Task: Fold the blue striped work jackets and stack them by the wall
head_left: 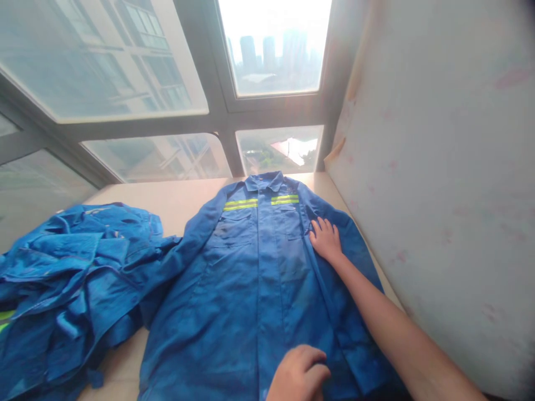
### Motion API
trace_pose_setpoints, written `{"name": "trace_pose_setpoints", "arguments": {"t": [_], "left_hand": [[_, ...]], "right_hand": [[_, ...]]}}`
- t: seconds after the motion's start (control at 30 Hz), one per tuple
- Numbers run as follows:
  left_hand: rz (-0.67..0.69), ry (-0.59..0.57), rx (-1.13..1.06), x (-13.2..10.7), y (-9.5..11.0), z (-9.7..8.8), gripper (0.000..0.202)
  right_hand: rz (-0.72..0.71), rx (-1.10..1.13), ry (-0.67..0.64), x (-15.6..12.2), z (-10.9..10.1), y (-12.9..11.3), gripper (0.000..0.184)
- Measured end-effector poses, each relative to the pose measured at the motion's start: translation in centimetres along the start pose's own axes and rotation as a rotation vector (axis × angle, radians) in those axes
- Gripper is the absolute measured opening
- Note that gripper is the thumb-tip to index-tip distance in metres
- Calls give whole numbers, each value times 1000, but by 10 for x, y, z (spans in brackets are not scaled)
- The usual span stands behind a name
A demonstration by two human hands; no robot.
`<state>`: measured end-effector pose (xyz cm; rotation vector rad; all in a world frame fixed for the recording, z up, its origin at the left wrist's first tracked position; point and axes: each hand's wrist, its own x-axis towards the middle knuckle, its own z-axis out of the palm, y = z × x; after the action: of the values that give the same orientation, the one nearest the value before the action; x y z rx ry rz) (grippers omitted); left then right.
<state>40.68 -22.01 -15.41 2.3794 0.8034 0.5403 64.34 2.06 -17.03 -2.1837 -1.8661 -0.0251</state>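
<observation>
A blue work jacket (270, 278) lies spread front up, its collar toward the window and its chest crossed by yellow-green and grey stripes. My right hand (326, 239) rests on it where the sleeve at the right meets the body, with fingers spread and holding nothing. Over the lower front, my left hand (297, 374) is loosely curled, its thumb close to the index finger. No cloth shows in its grip, and the frame's bottom edge cuts it off.
A rumpled pile of blue clothing (83, 278) with a yellow-green stripe lies at the left, touching the jacket's sleeve. Both rest on a pale sill-like surface (179, 195). Grey window frames (217, 120) stand behind, and a pale patterned wall (438, 167) bounds the right side.
</observation>
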Motion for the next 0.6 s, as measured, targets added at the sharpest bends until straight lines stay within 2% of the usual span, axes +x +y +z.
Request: {"name": "trace_pose_setpoints", "arguments": {"t": [0.07,0.17,0.27,0.37,0.43,0.5,0.53,0.6], "left_hand": [[0,30,-12,-3,-2,-15,25],[-36,93,22,-4,-2,-49,33],[-181,230,147,-10,-13,-91,41],[-433,447,359,-34,-44,-137,38],[-623,612,503,-59,-70,-167,35],[-837,736,575,-87,-96,-191,43],[-949,767,547,-99,-107,-200,49],[-1144,761,341,-116,-125,-210,55]], "right_hand": [[-14,-4,2,10,3,8,49],[-23,-11,1,25,6,19,50],[-27,-25,19,36,13,28,50],[-37,-45,37,41,20,35,50],[-54,-56,44,42,24,39,49],[-68,-62,46,42,26,41,49],[-71,-64,45,42,26,41,50],[-66,-66,48,41,27,41,50]]}}
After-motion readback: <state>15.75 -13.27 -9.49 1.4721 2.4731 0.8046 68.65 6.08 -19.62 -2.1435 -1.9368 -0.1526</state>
